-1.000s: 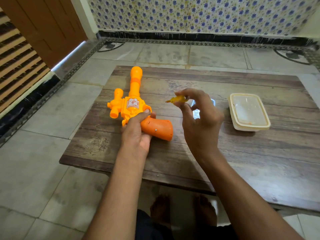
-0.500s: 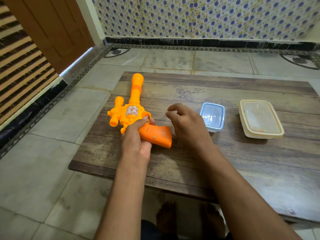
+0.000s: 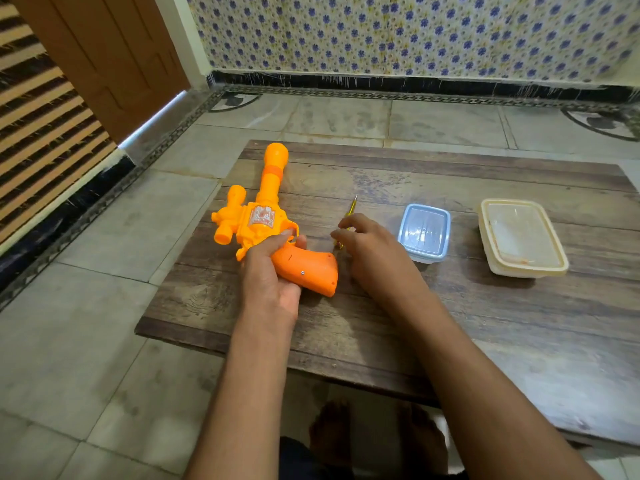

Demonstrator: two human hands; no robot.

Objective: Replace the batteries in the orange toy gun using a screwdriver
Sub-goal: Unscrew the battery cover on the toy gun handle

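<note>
The orange toy gun (image 3: 265, 216) lies on its side at the left of the wooden table (image 3: 485, 306), barrel pointing away from me. My left hand (image 3: 273, 268) is wrapped around its darker orange grip, where a small screw shows. A thin yellow screwdriver (image 3: 352, 206) lies low on the table just right of the gun, tip pointing away. My right hand (image 3: 367, 251) covers its handle, with thumb and forefinger pinching it. No batteries are visible.
A small blue-lidded plastic box (image 3: 424, 232) stands right of my right hand, and a larger cream container (image 3: 521, 237) sits further right. The low table stands on a tiled floor, with my bare feet (image 3: 332, 434) under its near edge.
My right hand has come down from mid-air to the table with the screwdriver, which now lies flat. The left hand stays on the gun's grip. The camera view has shifted.
</note>
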